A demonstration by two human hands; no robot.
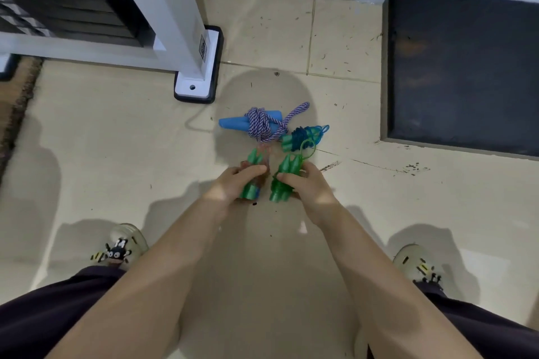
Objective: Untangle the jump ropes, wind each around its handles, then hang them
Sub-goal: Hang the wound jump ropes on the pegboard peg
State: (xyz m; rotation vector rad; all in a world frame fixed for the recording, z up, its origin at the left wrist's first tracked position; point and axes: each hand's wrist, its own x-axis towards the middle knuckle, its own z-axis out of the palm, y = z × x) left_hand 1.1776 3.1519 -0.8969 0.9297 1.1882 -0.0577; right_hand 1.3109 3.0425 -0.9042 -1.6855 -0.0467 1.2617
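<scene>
My left hand grips a pair of green handles wound with a reddish rope, low over the tiled floor. My right hand grips a second pair of green handles wound with a green rope whose loop sticks out beyond them. Just past my hands, on the floor, lies a blue-handled rope wrapped in purple-white braided cord. Beside it on the right lies a teal bundle with dark blue cord wound round its handles.
A white post on a black-edged base plate stands on the floor at the upper left. A dark mat lies at the right against the white wall skirting. My two feet in light clogs flank my arms.
</scene>
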